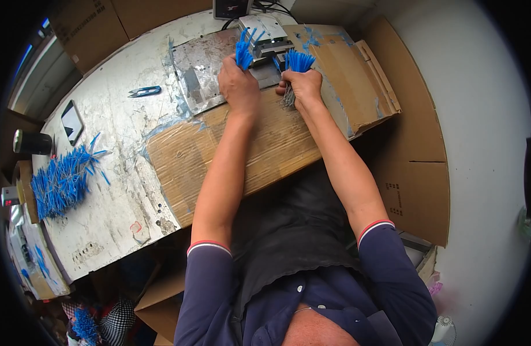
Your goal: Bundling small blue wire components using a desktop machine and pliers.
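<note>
Right hand (306, 86) is clasping a blue-tipped wire bundle (300, 61), tips above it, stems (288, 99) below; left hand (239, 87), curled tight, is holding a narrower blue bunch (243, 53). Both are looking light, bendable, probably gripping best mid-stem.

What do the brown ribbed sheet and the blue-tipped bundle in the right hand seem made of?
Brown ribbed sheet: probably corrugated cardboard, faintly glossy, given the parallel ridges.
Blue-tipped bundle: perhaps matte plastic tips, evenly coloured; stems likely metal wire, thin, grey, shiny.
</note>
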`<state>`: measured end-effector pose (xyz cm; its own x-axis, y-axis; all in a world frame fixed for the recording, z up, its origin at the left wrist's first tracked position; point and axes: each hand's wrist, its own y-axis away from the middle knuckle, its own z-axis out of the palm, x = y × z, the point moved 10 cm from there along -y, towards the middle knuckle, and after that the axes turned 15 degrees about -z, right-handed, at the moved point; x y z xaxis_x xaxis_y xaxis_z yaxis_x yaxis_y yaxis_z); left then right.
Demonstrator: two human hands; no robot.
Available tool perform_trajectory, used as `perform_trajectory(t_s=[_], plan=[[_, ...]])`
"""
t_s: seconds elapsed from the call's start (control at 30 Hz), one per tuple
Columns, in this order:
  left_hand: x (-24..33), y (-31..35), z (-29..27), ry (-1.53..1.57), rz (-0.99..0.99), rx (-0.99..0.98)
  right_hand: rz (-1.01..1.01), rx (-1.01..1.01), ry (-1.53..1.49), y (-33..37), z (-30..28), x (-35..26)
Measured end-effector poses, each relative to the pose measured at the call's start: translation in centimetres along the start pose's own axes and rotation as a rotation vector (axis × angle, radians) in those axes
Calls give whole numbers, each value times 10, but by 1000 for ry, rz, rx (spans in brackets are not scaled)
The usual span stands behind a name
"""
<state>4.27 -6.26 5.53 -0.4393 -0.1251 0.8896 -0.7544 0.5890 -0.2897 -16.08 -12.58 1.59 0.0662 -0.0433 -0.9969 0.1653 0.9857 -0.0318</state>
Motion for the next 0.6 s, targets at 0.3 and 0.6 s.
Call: perform_trajectory(t_s=[0.3,0.6], plan=[[13,8,13,-145,187,-89,4,-33,-170,3,-2,0],[12,9,23,-213,223,-134,25,-117,-128,7,-4,1]])
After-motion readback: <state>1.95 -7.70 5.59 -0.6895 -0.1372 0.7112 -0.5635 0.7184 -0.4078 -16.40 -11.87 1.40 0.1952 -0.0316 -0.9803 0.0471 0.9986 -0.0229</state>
